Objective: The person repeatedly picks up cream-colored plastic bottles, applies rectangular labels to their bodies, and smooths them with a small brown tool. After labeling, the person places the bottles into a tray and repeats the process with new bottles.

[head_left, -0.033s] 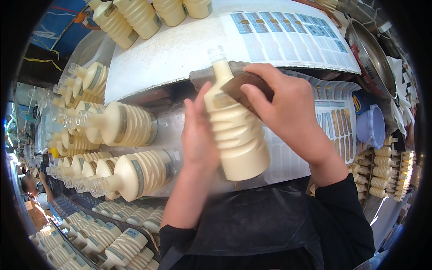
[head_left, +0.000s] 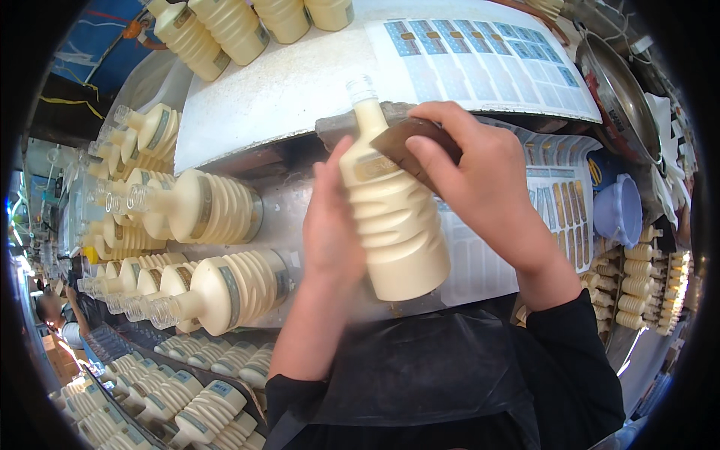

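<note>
A cream ribbed bottle with a clear open neck stands upright in the middle. My left hand grips its left side, fingers wrapped behind it. My right hand comes in from the right and holds a brown label against the bottle's shoulder, fingertips on the label's upper edge. A black apron lies below both forearms.
More cream bottles lie on their sides at left, others stand at the top. Blue label sheets cover the white board behind. At right are a metal bowl, a lavender tub and small bottles.
</note>
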{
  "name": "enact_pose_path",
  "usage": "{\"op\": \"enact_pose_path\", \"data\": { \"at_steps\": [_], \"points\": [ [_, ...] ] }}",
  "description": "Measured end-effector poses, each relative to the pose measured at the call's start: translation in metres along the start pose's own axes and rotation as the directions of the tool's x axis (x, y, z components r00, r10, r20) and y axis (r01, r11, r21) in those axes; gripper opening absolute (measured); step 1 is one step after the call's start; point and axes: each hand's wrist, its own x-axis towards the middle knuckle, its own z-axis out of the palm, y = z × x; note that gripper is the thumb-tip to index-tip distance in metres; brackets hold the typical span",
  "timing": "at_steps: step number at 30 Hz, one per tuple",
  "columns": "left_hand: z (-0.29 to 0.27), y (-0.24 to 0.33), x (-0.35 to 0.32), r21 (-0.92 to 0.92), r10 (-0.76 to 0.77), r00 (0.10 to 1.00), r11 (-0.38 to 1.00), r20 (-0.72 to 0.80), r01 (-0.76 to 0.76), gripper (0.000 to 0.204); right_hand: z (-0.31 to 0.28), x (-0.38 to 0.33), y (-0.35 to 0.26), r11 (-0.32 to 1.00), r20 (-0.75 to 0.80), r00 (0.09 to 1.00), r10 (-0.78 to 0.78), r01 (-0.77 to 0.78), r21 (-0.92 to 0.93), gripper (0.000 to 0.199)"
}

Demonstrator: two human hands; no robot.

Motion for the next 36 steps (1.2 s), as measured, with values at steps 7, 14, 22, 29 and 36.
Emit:
{"op": "enact_pose_path", "data": {
  "at_steps": [7, 14, 22, 29, 36],
  "points": [
    [-0.005, 0.002, 0.007, 0.222, 0.051, 0.998, 0.974, -0.036, -0.042, 0.047, -0.006, 0.0, 0.055, 0.751, 0.341, 0.882, 0.325, -0.46, 0.474, 0.026],
    [-0.004, 0.001, 0.015, 0.416, 0.102, 0.993, 0.907, -0.064, -0.066, 0.036, 0.022, 0.003, 0.046, 0.787, 0.494, 0.786, 0.371, -0.549, 0.283, 0.057],
    [-0.002, -0.002, 0.014, 0.514, 0.172, 0.984, 0.849, -0.053, -0.121, 0.039, 0.029, -0.003, 0.072, 0.577, 0.566, 0.778, 0.273, -0.603, 0.551, 0.044],
    [0.007, 0.0, 0.011, 0.753, 0.274, 0.961, 0.624, 0.041, -0.21, 0.046, 0.021, -0.001, 0.069, 0.517, 0.63, 0.736, 0.248, -0.651, 0.556, 0.04],
    [0.002, -0.002, 0.015, 0.759, 0.357, 0.933, 0.595, 0.045, -0.264, 0.042, 0.022, 0.005, 0.063, 0.689, 0.53, 0.817, 0.228, -0.52, 0.505, 0.049]
  ]
}}
